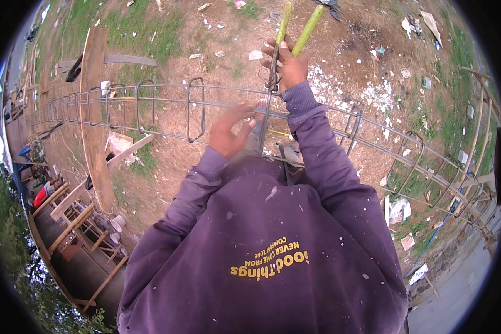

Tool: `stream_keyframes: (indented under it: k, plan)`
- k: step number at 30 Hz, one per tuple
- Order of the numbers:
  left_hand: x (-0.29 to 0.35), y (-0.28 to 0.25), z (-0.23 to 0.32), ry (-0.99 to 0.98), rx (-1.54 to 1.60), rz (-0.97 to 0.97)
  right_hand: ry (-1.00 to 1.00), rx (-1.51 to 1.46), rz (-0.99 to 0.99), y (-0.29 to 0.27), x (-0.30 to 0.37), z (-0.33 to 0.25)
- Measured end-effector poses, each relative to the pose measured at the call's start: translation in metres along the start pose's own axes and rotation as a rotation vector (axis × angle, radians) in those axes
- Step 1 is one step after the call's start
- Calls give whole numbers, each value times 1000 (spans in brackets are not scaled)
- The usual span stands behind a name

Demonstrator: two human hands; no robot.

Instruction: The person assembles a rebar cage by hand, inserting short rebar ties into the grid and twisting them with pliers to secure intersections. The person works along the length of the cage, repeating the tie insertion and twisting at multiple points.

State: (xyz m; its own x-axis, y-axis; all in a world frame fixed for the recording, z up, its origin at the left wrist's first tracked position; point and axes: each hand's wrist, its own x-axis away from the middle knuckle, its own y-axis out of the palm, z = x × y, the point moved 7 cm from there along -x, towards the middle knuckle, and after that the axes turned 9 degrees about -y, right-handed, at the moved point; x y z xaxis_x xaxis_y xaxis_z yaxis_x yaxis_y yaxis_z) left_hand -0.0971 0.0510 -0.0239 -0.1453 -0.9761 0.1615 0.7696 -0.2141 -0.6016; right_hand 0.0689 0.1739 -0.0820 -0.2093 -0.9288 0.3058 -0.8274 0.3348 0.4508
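A long cage of steel rebar (167,101) with square stirrups runs across in front of me. My right hand (293,68) grips tying pincers (307,32) with green handles spread apart and pointing away from me. The pincers' jaws meet the far bars, at the top of a stirrup (265,123). Whether they bite on a wire there is too small to tell. Just left of that stirrup, my left hand (227,131) has its fingers stretched out toward it, slightly blurred. I cannot tell whether its fingertips touch the steel.
A wooden plank (94,128) crosses the cage at the left. White scraps (376,94) and other litter lie on the dirt and grass. At lower left are timber frames (83,228) and a white bucket (118,223). Wooden poles (480,131) stand at the far right.
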Motion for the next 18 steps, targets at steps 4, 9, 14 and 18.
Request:
stream_keyframes:
  k: [4,9,14,18]
  plan:
    - [-23,-29,10,-126,136,199,-5,-7,85,0,-2,6]
    - [-103,-63,85,116,435,460,-136,101,135,5,-2,-1]
    - [-172,-13,148,-9,394,160,-524,253,156,16,24,-21]
    - [-150,-10,151,-68,432,343,-558,326,110,16,46,-16]
